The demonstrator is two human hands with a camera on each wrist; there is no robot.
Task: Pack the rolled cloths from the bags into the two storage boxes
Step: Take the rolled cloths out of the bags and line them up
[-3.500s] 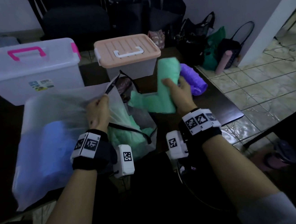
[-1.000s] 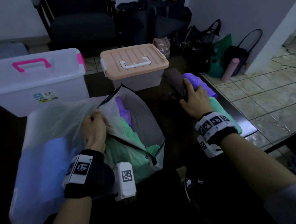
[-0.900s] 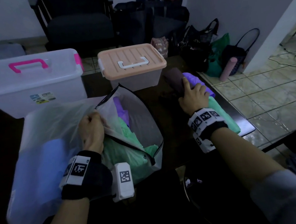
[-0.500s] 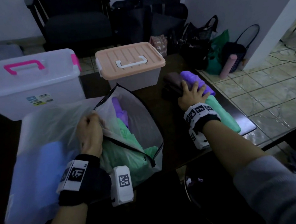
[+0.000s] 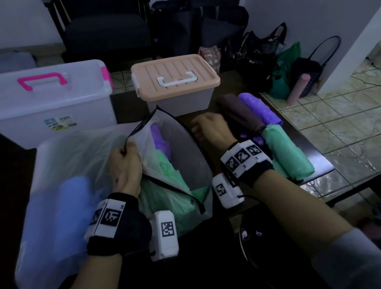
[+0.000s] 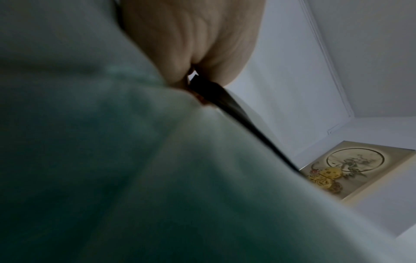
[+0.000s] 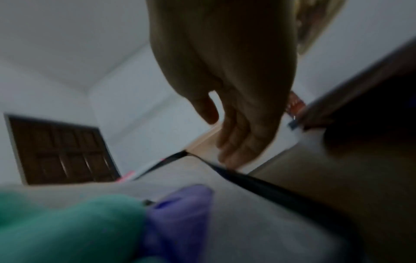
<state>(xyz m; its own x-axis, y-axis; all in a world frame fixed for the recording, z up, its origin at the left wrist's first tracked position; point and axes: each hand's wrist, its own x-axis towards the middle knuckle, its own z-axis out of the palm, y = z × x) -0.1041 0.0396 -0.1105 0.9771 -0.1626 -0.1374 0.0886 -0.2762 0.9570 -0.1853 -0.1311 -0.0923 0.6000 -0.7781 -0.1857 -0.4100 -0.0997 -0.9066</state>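
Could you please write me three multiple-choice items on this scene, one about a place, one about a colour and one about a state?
1. Where does the dark brown rolled cloth lie?
A. inside the zip bag
B. on the table beside the purple rolled cloth
C. on the peach lid

2. What colour is the handle of the large clear storage box?
A. pink
B. white
C. green

3. What is the state of the peach-lidded storage box?
A. lid off
B. tipped on its side
C. lid on

Answers:
1 B, as the head view shows the two rolls side by side at the table's right edge.
2 A, as its handle and side clips are bright pink.
3 C, as the peach lid sits flat on the box, its white handle folded down.
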